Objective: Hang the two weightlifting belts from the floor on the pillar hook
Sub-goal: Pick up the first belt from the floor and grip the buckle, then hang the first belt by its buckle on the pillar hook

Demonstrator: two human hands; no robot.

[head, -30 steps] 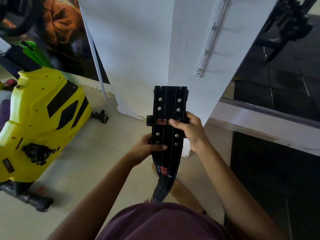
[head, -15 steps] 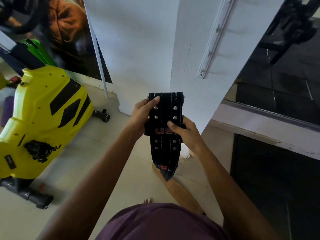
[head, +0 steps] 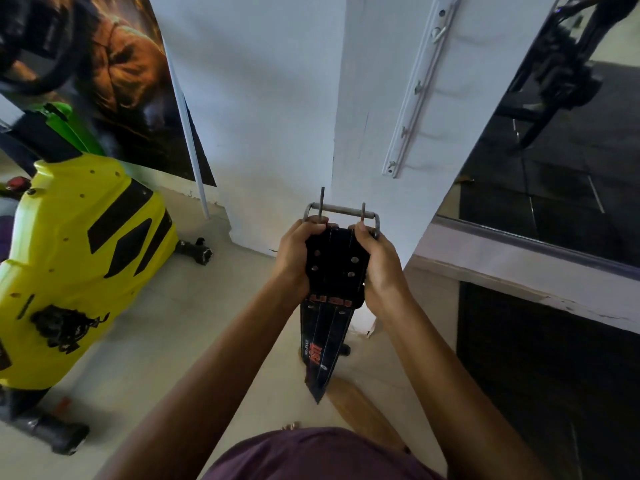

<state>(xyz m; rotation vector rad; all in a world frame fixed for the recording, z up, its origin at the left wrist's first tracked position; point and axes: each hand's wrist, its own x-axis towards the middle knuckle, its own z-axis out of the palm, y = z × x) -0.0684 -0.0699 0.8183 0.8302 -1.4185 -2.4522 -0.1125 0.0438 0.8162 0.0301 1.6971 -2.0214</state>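
While clamped on either edge of the black belt (head: 334, 268), both hands (head: 294, 258) held its upper end up before the white pillar (head: 277, 116). Left hand wrapped round the left edge, right hand (head: 379, 268) round the right, thumbs pressed near the top, forearms reaching up and forward, roughly parallel. Stiff, thick leather, flat and broad, stitched in pale lengthwise lines, studded with round metal rivets, lettered in red across a band. Topped by a grey steel buckle (head: 341, 211): a rectangular frame with two thin prongs standing upright. Hung down from the grip, narrowing to a pointed tip above the pale tiled floor (head: 156, 341). Beyond, a white strip of small metal hooks (head: 417, 88) fixed aslant on the pillar's right face. Off to the left, a glossy yellow plastic machine (head: 79, 258).
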